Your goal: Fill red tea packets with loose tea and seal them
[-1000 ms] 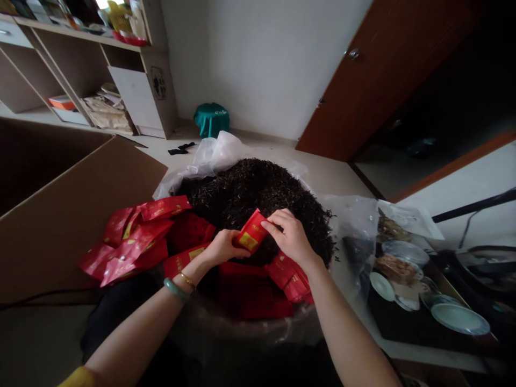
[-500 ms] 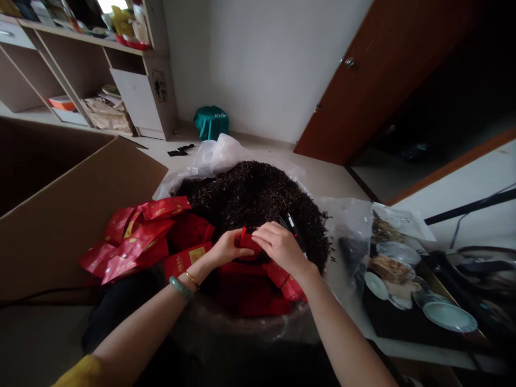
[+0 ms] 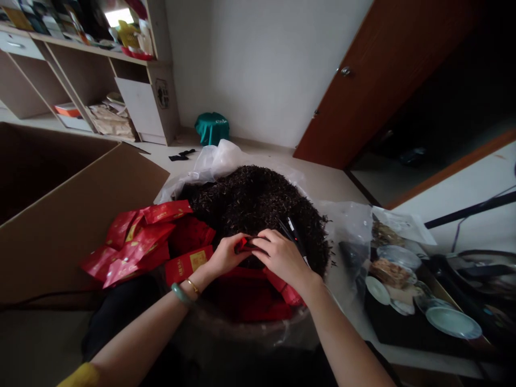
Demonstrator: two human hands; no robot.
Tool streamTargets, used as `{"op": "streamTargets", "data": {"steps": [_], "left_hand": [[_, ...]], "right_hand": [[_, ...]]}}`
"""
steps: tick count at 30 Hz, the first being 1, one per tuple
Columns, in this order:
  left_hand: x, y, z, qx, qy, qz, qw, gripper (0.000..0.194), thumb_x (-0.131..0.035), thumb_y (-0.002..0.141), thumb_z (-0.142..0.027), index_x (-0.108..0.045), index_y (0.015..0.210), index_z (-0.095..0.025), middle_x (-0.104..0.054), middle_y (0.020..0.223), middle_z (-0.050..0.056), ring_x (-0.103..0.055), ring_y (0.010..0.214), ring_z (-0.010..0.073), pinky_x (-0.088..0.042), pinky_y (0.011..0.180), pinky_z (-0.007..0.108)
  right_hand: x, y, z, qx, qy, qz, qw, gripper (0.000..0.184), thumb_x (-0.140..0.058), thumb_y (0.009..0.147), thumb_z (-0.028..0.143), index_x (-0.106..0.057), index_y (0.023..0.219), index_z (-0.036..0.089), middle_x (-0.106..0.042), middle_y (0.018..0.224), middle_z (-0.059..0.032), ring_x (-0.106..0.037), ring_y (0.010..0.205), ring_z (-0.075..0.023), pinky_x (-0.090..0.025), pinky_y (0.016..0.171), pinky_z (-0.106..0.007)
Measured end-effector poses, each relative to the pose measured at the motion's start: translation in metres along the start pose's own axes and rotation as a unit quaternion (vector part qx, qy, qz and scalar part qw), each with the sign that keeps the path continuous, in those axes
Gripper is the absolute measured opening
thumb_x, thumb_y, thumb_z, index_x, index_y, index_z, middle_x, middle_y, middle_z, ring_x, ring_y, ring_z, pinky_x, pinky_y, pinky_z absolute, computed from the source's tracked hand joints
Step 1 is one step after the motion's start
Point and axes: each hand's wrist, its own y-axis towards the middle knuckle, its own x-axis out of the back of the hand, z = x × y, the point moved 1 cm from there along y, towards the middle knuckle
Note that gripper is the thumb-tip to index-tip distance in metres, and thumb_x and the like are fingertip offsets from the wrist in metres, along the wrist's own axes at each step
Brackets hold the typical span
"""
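My left hand is closed around a small red packet, mostly hidden by fingers. My right hand grips the packet's other side, fingertips at its dark upper edge. Both hands are held over a heap of dark, loose tea leaves in a container lined with clear plastic. Just beyond my right hand, a slim black tool with a white end lies on the leaves. More red packets lie below my hands, and a pile of red packets spreads to the left.
An open cardboard box stands at the left. On the right, a dark tray carries dishes and a clear tub. Behind are a shelf unit, a teal covered bin and a brown door.
The packet has tipped from showing its printed face to showing its upper edge, and my hands have closed in around it. The black tool, earlier behind my right hand, is now visible.
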Motion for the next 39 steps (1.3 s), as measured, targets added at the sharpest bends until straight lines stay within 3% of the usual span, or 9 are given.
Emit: {"op": "streamTargets", "data": {"steps": [6,13,17,19,23,26,30,34,39], "left_hand": [[-0.002,0.002,0.005,0.02,0.04,0.035,0.998,0.018,-0.063,0.073,-0.02,-0.061,0.09,-0.015,-0.064,0.076,-0.001,-0.057,0.068,0.0131,-0.045,0.064,0.023],[-0.005,0.001,0.005,0.035,0.009,0.054,0.998,0.034,-0.069,0.072,-0.031,-0.061,0.102,-0.017,-0.067,0.09,0.001,-0.061,0.08,0.0161,-0.047,0.074,0.025],[-0.004,0.003,0.005,0.056,-0.039,0.038,0.997,0.03,-0.067,0.074,-0.039,-0.064,0.089,-0.012,-0.067,0.079,0.003,-0.06,0.072,0.0165,-0.049,0.07,0.027],[-0.003,0.005,0.002,0.08,-0.131,0.036,0.988,0.039,-0.066,0.074,-0.043,-0.064,0.097,-0.011,-0.069,0.086,0.005,-0.062,0.076,0.0184,-0.05,0.072,0.03],[0.002,0.006,-0.011,0.139,-0.297,0.073,0.942,0.056,-0.072,0.068,-0.048,-0.062,0.109,-0.011,-0.071,0.098,0.008,-0.065,0.084,0.0225,-0.052,0.075,0.033],[0.006,0.006,-0.019,0.163,-0.311,0.068,0.934,0.055,-0.074,0.065,-0.049,-0.065,0.104,-0.011,-0.071,0.096,0.008,-0.065,0.083,0.0216,-0.051,0.073,0.03],[0.007,0.007,-0.018,0.174,-0.301,0.006,0.938,0.047,-0.067,0.069,-0.055,-0.068,0.089,-0.012,-0.071,0.083,0.004,-0.063,0.074,0.017,-0.049,0.067,0.024],[0.007,0.01,-0.012,0.159,-0.253,-0.024,0.954,0.042,-0.067,0.069,-0.053,-0.07,0.08,-0.012,-0.07,0.073,0.003,-0.061,0.066,0.0156,-0.047,0.061,0.023],[0.006,0.01,-0.01,0.148,-0.243,-0.029,0.958,0.042,-0.066,0.071,-0.05,-0.07,0.088,-0.012,-0.072,0.083,0.005,-0.064,0.073,0.0182,-0.05,0.068,0.027]], "right_hand": [[0.006,0.003,-0.008,-0.076,0.065,0.043,0.994,0.027,-0.04,0.095,0.025,-0.067,0.097,0.021,-0.067,0.095,-0.0049,-0.063,0.084,-0.0147,-0.045,0.073,-0.023],[-0.001,0.008,-0.009,-0.11,0.052,0.117,0.986,0.029,-0.044,0.092,0.022,-0.07,0.079,0.019,-0.068,0.081,-0.005,-0.062,0.074,-0.0151,-0.042,0.069,-0.024],[0.003,0.006,-0.012,-0.094,0.136,0.043,0.985,0.035,-0.039,0.095,0.033,-0.071,0.088,0.02,-0.068,0.103,-0.0074,-0.064,0.09,-0.0172,-0.046,0.08,-0.027],[0.004,0.005,-0.014,-0.076,0.191,-0.022,0.978,0.031,-0.043,0.093,0.038,-0.068,0.1,0.021,-0.065,0.112,-0.0074,-0.062,0.098,-0.0188,-0.047,0.086,-0.03],[-0.006,0.006,-0.019,-0.148,0.284,-0.13,0.938,0.036,-0.063,0.077,0.036,-0.061,0.109,0.02,-0.069,0.094,-0.0063,-0.065,0.08,-0.0187,-0.053,0.072,-0.03],[-0.021,0.007,-0.021,-0.224,0.362,-0.099,0.899,0.028,-0.064,0.072,0.034,-0.064,0.096,0.018,-0.068,0.074,-0.0027,-0.063,0.06,-0.0167,-0.052,0.055,-0.028],[-0.031,0.006,-0.022,-0.27,0.421,-0.068,0.863,0.022,-0.065,0.069,0.038,-0.066,0.079,0.018,-0.065,0.062,-0.0009,-0.059,0.047,-0.0152,-0.049,0.045,-0.027],[-0.032,0.005,-0.024,-0.266,0.416,-0.114,0.862,0.024,-0.068,0.066,0.042,-0.066,0.071,0.018,-0.064,0.062,-0.0005,-0.056,0.043,-0.0129,-0.048,0.045,-0.026],[-0.037,0.004,-0.025,-0.24,0.42,-0.162,0.86,0.026,-0.069,0.067,0.044,-0.066,0.067,0.018,-0.063,0.073,-0.0018,-0.056,0.046,-0.0117,-0.049,0.043,-0.026]]}}
